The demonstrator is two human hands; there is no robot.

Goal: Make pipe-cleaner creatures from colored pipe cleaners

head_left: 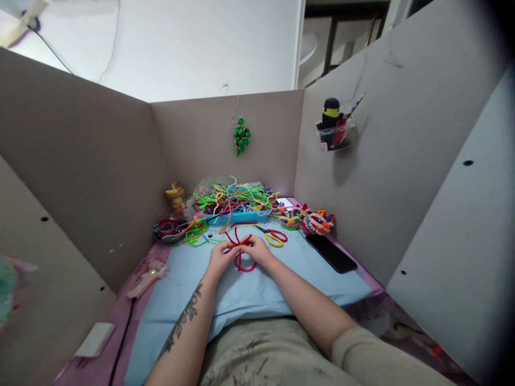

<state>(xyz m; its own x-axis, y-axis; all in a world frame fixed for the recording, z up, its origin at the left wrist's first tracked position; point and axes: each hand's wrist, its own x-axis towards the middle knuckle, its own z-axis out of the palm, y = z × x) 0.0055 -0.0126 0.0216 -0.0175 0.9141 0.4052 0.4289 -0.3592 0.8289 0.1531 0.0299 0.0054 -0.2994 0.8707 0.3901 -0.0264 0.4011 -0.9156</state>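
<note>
My left hand [220,257] and my right hand [258,252] meet over the blue cloth, fingertips pinched together on red pipe cleaners [244,271]. Several red ends stick up and fan out above my fingers. Below them a round red loop hangs toward me. The exact point where the strands cross is hidden by my fingers. Just beyond my right hand lie scissors [267,232] with red and yellow handles. Loose green pipe cleaners [201,240] rest past my left hand, close to a small black dot-like piece [210,236].
A blue tray [249,217] heaped with colourful pipe cleaners [237,198] stands at the back. Woven colourful pieces [316,222] and a black phone [332,253] lie right. A pink glue gun [148,280] with a cord and a white box [95,340] lie left. Grey panels [225,128] enclose the table.
</note>
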